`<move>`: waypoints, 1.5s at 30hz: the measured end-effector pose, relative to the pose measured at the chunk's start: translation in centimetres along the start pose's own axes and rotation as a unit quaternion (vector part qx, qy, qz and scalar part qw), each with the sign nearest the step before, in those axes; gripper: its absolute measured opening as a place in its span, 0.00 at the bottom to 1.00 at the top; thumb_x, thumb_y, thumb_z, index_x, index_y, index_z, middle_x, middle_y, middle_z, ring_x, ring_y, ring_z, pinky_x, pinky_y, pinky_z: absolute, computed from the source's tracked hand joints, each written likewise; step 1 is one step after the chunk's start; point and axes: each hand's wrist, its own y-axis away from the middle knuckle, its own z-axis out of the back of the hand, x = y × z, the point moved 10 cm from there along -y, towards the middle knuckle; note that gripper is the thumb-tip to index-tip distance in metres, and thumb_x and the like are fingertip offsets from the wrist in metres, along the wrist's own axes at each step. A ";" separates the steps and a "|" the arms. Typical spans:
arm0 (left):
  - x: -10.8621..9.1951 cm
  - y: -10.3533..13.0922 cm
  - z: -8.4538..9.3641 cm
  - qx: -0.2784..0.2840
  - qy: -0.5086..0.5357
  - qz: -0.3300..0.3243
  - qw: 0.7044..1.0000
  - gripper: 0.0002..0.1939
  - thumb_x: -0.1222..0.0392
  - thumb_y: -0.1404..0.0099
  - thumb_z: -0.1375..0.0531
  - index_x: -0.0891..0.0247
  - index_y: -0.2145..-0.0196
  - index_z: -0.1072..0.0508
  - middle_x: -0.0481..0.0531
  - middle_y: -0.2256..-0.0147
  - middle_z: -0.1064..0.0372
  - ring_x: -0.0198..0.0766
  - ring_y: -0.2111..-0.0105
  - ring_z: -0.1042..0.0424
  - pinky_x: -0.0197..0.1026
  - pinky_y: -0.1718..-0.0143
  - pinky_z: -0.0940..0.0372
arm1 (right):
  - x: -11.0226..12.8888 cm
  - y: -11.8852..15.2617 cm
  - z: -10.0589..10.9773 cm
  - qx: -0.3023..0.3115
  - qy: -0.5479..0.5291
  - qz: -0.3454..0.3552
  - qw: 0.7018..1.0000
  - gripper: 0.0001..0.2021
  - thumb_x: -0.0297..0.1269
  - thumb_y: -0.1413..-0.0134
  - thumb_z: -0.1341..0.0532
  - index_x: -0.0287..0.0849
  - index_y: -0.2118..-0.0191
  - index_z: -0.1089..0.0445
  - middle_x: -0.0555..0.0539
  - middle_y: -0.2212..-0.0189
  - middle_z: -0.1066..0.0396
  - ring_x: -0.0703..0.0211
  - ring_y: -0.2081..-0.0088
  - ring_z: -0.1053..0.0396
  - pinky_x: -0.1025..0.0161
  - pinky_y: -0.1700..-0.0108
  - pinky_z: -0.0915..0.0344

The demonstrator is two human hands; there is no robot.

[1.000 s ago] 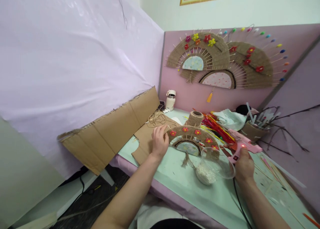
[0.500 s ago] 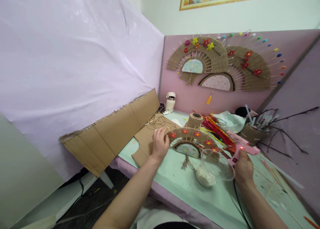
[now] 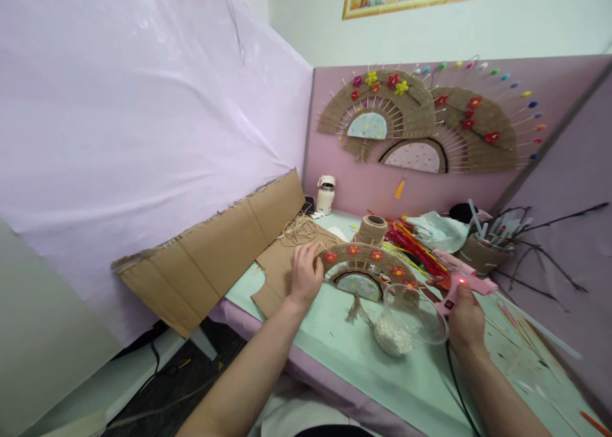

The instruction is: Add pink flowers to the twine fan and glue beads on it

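My right hand (image 3: 466,319) is wrapped around a pink glue gun (image 3: 452,293) with a lit red light, its black cord hanging down. At the left end of a half-round twine fan (image 3: 368,255), my left hand (image 3: 306,274) has its fingers curled closed on the edge; the fingertips are partly hidden. Red flowers with yellow centres run along the fan's arch, and a pale patterned half-circle fills its middle. A twine tassel (image 3: 355,308) hangs from it. In front stands a clear plastic container (image 3: 433,332) with small white bits at its bottom, overlapping the fan's right end.
A twine spool (image 3: 371,229) stands behind the fan, near red and orange pipe cleaners (image 3: 411,249). Cardboard (image 3: 275,284) lies at left under loose twine (image 3: 300,229). A white bottle (image 3: 326,195) is at the back. Branches and glue sticks fill a pot (image 3: 485,255) at right.
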 end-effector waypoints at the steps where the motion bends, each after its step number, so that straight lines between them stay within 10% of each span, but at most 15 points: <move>1: 0.0 0.0 0.0 0.001 0.000 0.000 1.000 0.21 0.69 0.39 0.48 0.60 0.48 0.32 0.57 0.53 0.31 0.45 0.50 0.36 0.52 0.48 0.40 | 0.0 0.0 0.0 -0.002 0.000 -0.001 1.000 0.21 0.55 0.57 0.39 0.40 0.67 0.31 0.47 0.74 0.27 0.50 0.67 0.25 0.55 0.67 0.27; 32: 0.0 0.0 -0.2 0.013 -0.011 0.006 1.000 0.21 0.69 0.38 0.48 0.63 0.47 0.34 0.58 0.53 0.33 0.44 0.50 0.37 0.50 0.47 0.41 | 0.5 0.2 0.3 -0.011 0.033 0.008 0.999 0.24 0.59 0.59 0.39 0.39 0.68 0.32 0.47 0.76 0.28 0.51 0.69 0.25 0.58 0.70 0.29; 40: -0.9 0.3 3.7 -0.143 0.036 -0.042 0.988 0.11 0.66 0.35 0.48 0.64 0.56 0.32 0.56 0.60 0.30 0.40 0.56 0.34 0.47 0.51 0.40 | 0.1 -0.7 1.2 -0.019 0.054 0.033 0.998 0.24 0.60 0.58 0.40 0.40 0.68 0.31 0.51 0.78 0.30 0.56 0.71 0.27 0.61 0.72 0.32; 45: -4.2 0.9 4.0 -0.113 0.067 -0.113 0.985 0.08 0.68 0.36 0.47 0.62 0.65 0.28 0.52 0.66 0.29 0.38 0.61 0.32 0.45 0.55 0.39 | -0.4 -1.7 2.1 -0.025 0.071 0.062 0.995 0.25 0.61 0.54 0.43 0.39 0.68 0.31 0.50 0.75 0.29 0.60 0.72 0.30 0.65 0.74 0.37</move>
